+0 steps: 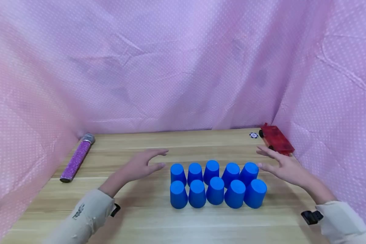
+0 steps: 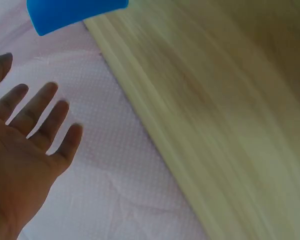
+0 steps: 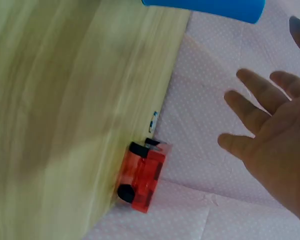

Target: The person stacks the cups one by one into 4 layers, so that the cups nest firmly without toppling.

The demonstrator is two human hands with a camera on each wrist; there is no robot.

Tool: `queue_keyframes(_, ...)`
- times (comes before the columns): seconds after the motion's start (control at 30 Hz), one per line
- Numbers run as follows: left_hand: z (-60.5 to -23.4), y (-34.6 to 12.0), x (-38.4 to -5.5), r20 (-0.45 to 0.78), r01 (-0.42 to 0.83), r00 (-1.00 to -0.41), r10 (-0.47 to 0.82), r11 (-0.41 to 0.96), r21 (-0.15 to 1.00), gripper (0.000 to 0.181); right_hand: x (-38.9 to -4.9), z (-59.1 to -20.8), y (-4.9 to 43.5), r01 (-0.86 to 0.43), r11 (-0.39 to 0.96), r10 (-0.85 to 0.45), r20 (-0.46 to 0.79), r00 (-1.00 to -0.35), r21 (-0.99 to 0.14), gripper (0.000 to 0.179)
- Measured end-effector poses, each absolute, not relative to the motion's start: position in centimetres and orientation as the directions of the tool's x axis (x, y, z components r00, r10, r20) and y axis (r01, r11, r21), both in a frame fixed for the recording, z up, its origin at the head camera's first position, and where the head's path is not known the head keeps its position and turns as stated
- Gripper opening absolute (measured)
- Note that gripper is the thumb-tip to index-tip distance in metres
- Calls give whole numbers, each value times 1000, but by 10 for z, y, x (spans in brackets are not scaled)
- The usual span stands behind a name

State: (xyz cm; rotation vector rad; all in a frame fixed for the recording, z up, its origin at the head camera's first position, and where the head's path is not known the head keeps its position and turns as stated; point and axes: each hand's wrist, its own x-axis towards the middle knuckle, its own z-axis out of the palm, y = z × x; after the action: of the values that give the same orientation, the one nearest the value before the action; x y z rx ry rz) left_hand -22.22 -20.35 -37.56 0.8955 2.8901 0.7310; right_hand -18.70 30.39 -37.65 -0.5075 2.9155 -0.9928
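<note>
Several blue cups (image 1: pixel 216 190) stand upside down on the wooden table in two rows, one behind the other. My left hand (image 1: pixel 141 166) hovers to the left of the rows, fingers extended and holding nothing. On the other side, my right hand (image 1: pixel 285 167) hangs by the right end of the rows, its thumb close to the rear right cup (image 1: pixel 249 172); whether they touch I cannot tell. Each wrist view shows a spread, bare palm, the left hand (image 2: pixel 32 140) and the right hand (image 3: pixel 275 130), with part of a blue cup (image 2: pixel 77 12) at the top edge.
A glittery purple microphone (image 1: pixel 77 159) lies at the table's left side. At the back right sits a red see-through toy car (image 1: pixel 277 139) with black wheels, beside a poker chip (image 1: pixel 253 135). Pink dotted cloth (image 1: pixel 177 67) surrounds the wooden table (image 1: pixel 158 220) at the back and sides.
</note>
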Motion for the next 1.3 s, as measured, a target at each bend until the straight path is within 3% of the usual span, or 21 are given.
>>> queue_keyframes(0.13,-387,-195,-223,43,484,-820,571,650,587,55,-184,-386,302,-307,696,-339,80,-937,-650,62)
queue_keyframes(0.33,-396,-183,-225,2,460,-788,615,587,666,58,-184,-395,299,-337,655,-392,77,-917,-677,57)
queue_keyframes(0.67,-401,-173,-227,-29,437,-782,622,581,686,63,-186,-398,298,-274,633,-396,1,-918,-724,54)
queue_keyframes(1.03,-406,-172,-228,-65,399,-792,607,596,697,64,-193,-405,299,-296,587,-440,10,-898,-754,53)
queue_keyframes(1.3,-381,-174,-243,-39,435,-795,605,614,658,58,-194,-403,300,-287,575,-452,-4,-892,-766,55)
